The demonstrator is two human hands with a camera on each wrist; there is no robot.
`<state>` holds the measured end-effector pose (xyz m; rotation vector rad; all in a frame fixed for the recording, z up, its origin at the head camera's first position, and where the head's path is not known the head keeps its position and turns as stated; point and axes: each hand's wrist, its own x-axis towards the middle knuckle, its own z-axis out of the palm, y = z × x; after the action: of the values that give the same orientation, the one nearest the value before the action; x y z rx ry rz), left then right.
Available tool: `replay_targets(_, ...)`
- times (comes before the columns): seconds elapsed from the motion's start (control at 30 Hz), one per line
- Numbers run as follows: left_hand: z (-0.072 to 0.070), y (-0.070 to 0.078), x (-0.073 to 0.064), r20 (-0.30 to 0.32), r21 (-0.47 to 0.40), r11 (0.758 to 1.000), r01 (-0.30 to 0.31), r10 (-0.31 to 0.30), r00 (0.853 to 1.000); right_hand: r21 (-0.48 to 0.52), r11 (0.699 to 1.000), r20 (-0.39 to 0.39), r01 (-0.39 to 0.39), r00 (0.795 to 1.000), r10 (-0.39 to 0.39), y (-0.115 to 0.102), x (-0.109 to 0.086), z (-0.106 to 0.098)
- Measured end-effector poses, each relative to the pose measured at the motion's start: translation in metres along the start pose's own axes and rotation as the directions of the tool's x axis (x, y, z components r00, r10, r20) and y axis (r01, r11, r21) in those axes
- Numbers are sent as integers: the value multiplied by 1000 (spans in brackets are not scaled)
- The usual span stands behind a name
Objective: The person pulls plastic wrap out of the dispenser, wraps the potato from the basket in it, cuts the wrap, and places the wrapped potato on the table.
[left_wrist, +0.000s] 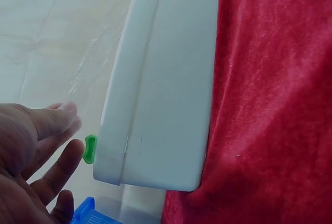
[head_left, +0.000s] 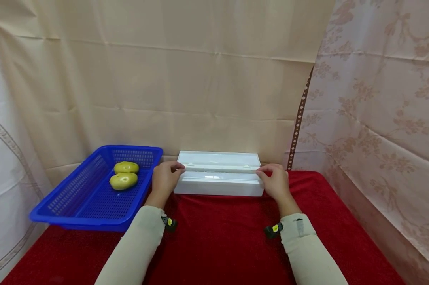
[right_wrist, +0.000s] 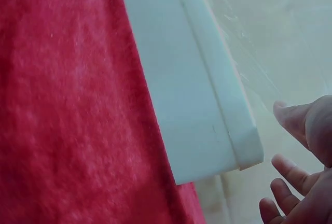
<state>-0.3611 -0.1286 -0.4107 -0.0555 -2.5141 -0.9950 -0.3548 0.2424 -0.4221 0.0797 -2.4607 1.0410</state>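
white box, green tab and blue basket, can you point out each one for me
White box (head_left: 218, 189): head view, on its front wall.
Green tab (left_wrist: 90, 149): left wrist view, on its middle.
Blue basket (head_left: 93, 198): head view, on its bare floor.

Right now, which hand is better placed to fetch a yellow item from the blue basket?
Probably the left hand: it sits beside the blue basket, while the right hand is at the far end of the white box. Both appear to pinch clear film, so the left must let go first.
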Motion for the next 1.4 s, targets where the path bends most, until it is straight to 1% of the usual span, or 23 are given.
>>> replay_targets(0.13,0,0,-4,-54,-27,999,-21,20,998,41,998,-17,-46,999,47,-1,-3,-1)
replay_targets(0.2,1,-1,-6,-87,-44,998,-42,38,995,50,998,-23,-49,998,50,-1,-3,-2)
replay_targets(0.27,2,-2,-9,-113,-58,997,-48,42,993,59,997,-30,-40,999,42,-1,-3,-3)
replay_targets(0.4,1,-1,-12,-144,-77,996,-48,37,989,74,997,-64,3,998,2,-2,0,-6)
replay_targets(0.5,-2,3,-12,-166,-89,994,-60,44,985,82,996,-91,23,996,-16,-4,1,-10)
replay_targets(0.6,-4,7,-11,-175,-96,993,-72,55,983,96,995,-110,29,994,-19,-5,1,-13)
replay_targets(0.77,-11,11,-13,-177,-120,992,-47,26,984,113,993,-109,17,994,-4,-9,0,-16)
replay_targets(0.83,-13,12,-14,-181,-123,991,-46,23,983,118,993,-110,15,994,-2,-11,-1,-18)
replay_targets(0.93,-18,15,-15,-195,-122,990,-68,43,980,130,991,-116,25,993,-9,-15,0,-21)
replay_targets(1.1,-26,20,-16,-238,-114,989,-99,70,969,156,988,-102,22,995,-6,-22,-1,-27)
replay_targets(1.23,-31,24,-16,-250,-109,987,-114,84,965,180,984,-104,14,995,5,-26,-3,-32)
replay_targets(1.4,-37,28,-17,-258,-96,984,-151,122,958,201,979,-112,20,994,2,-30,-5,-38)
